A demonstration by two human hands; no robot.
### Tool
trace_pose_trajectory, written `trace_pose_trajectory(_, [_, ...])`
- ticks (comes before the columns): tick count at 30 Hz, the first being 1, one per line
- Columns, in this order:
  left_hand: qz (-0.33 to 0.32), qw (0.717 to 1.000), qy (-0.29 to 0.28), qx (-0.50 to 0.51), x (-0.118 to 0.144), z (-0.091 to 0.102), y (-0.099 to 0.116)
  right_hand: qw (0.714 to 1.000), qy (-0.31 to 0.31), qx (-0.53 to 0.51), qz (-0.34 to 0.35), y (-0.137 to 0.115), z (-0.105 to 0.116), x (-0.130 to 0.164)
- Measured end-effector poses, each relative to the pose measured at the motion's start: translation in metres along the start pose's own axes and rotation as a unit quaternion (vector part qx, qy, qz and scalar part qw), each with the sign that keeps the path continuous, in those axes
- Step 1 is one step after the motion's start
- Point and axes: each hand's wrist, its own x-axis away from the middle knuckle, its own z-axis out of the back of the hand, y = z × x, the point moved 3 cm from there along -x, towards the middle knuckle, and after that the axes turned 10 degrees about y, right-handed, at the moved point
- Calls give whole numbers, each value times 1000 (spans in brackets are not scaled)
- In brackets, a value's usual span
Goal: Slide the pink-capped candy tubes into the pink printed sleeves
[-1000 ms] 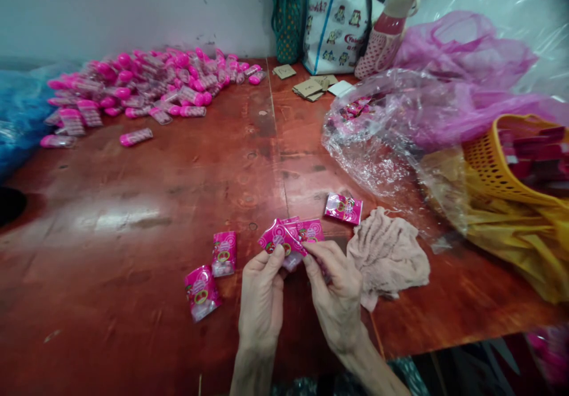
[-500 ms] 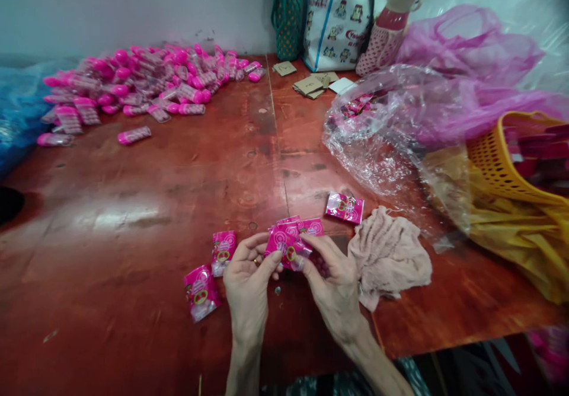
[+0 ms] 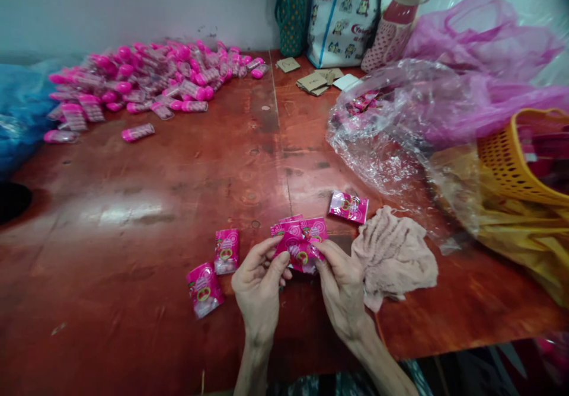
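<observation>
Both hands low centre over the red-brown desk (image 3: 133,206). Left hand (image 3: 258,286) and right hand (image 3: 342,289) hold one pink sachet (image 3: 299,252) between them, just above the desk surface; left fingers (image 3: 278,252) pinch its left edge, right fingers (image 3: 320,255) pinch its right end, so both hands are clenched on the same sachet. Right behind it, more pink sachets (image 3: 306,229) lie overlapped on the desk, touching or nearly touching the held one, can't tell which. Two loose sachets left of the left hand: one upright-ish (image 3: 226,251) just beside the fingers, another tilted (image 3: 203,289) nearer the desk's front edge. A further sachet (image 3: 348,207) lies flat beyond the right hand, near the top of a crumpled beige cloth (image 3: 393,256), which sits just right of the right hand. Far left at the back of the desk, a big heap of pink capsule-shaped packs (image 3: 146,79), a few strays at its near edge. Far left edge, blue plastic sheeting (image 3: 18,111). Right side: clear crumpled plastic bag (image 3: 386,129) with some pink items inside, pink plastic bag (image 3: 480,70) behind it, orange mesh basket (image 3: 511,159) on yellow plastic (image 3: 524,236). Against the back wall: a green woven bag (image 3: 291,10), a white printed tote (image 3: 340,16), small cardboard pieces (image 3: 317,80) in front of them.
</observation>
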Motion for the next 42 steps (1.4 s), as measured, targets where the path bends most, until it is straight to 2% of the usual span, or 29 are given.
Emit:
trace_pose_trajectory(4, [2,1000,-14,16,-1,1,-2,1000,8,14,-19,-3,1,-2])
trace_pose_trajectory(10, [89,990,-55,94,-4,1,-7,994,27,-33,98,-16,6,-4])
trace_pose_trajectory(12, [68,993,-49,78,-4,1,-5,995,29,-31,95,-16,7,-3])
trace_pose_trajectory(14, [19,998,-36,51,-3,1,-1,996,20,-27,81,-15,6,-3])
trace_pose_trajectory(17, [-37,997,-53,30,-3,-1,3,998,-3,-29,58,-14,5,-3])
trace_pose_trajectory(20, [-36,994,-89,49,-3,-1,3,999,-10,-30,38,-12,4,-4])
trace_pose_trajectory(24, [-40,988,-102,104,-3,0,6,999,8,-39,-9,-5,6,-4])
trace_pose_trajectory(27, [-35,987,-106,113,-4,0,10,997,-33,-64,-36,-4,4,-5])
trace_pose_trajectory(32, [49,981,-117,144,-7,0,7,990,-122,-65,-19,-12,1,-5])
trace_pose_trajectory(35, [62,981,-101,151,-7,-1,4,987,-147,-51,-46,-12,5,-6])
trace_pose_trajectory(37, [63,983,-71,157,-9,1,3,986,-137,-45,-78,-8,11,-8])
trace_pose_trajectory(39, [71,983,-25,165,-13,4,2,993,-81,-17,-86,-3,22,-10])
trace_pose_trajectory(42, [92,978,61,179,-18,12,-2,995,24,90,-34,6,37,-8])
